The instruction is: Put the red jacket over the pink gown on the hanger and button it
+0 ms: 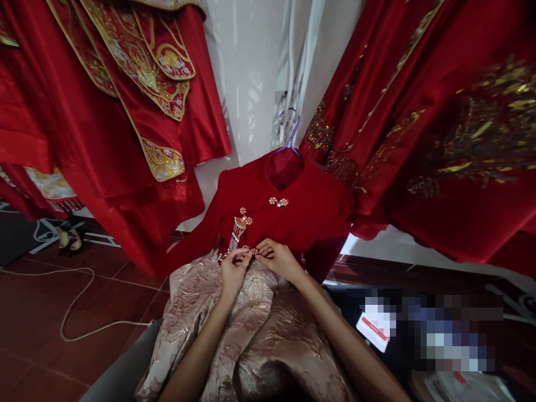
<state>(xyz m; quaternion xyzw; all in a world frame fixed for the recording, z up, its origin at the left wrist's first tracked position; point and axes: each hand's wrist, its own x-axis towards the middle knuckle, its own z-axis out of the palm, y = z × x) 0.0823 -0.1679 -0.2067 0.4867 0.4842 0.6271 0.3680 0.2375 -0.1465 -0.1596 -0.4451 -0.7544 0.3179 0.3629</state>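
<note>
At left, red satin garments (146, 139) with gold-edged embroidery; beneath, dark red tiled floor (37, 318) crossed by a pale cable (42, 272). Next, pinkish, gold-flecked brocade (188, 290) spread over the lap. Just above, left grip (233, 268), thumb and fingers pinching a small beaded piece (254, 252) at the lower front of a red jacket (293, 229); over it, a fan-shaped ornament (240, 222) with orange detail and trailing bead strings. From the other side, right grip (281, 260), fingertips pressed together on the same piece, exact contact partly hidden. Higher, flower-like bead fasteners (278, 202) on plush, deep red cloth, then a round open neck and purple hanger (295, 134).

Edges: at left, sleeve against satin; above the collar, pale wall (251, 72) between garment rows; at right, sequinned red garments (419, 139) and, near the right forearm, a lit phone (374, 328) on a dark surface.
</note>
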